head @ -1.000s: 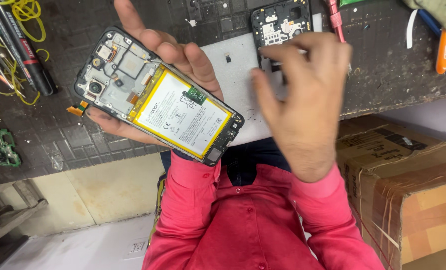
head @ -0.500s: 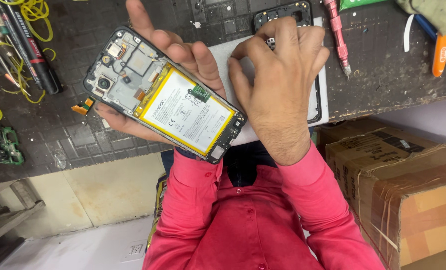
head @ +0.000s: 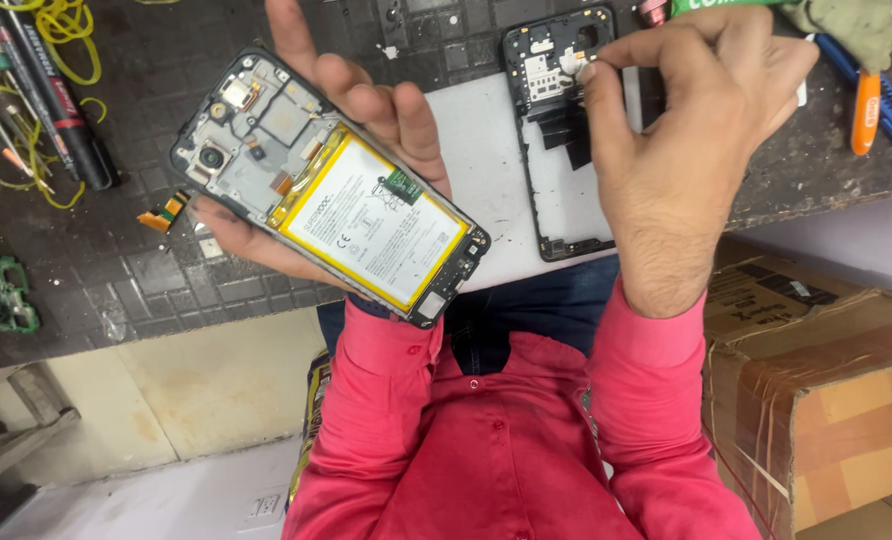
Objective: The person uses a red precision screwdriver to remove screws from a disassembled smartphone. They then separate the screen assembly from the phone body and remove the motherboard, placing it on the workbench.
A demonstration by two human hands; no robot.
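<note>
Risen off the dark gridded mat (head: 166,270), right hand (head: 686,150) pinches something tiny; left hand (head: 366,130) cradles opened phone (head: 326,190).

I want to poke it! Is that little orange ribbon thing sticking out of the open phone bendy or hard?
Probably bendy: the orange ribbon cable looks thin and flat, dangling loose beside the opened phone in the left hand. Likely very light, and fragile, so poking could tear it.

The opened phone (head: 331,190) sat tilted across the left centre of the frame, back cover off, showing a white, yellow-edged battery, a camera module and grey shielding near its upper-left end. The black back frame (head: 556,215) lay flat at upper centre on the white part of the surface, small parts clustered at its top.
</note>
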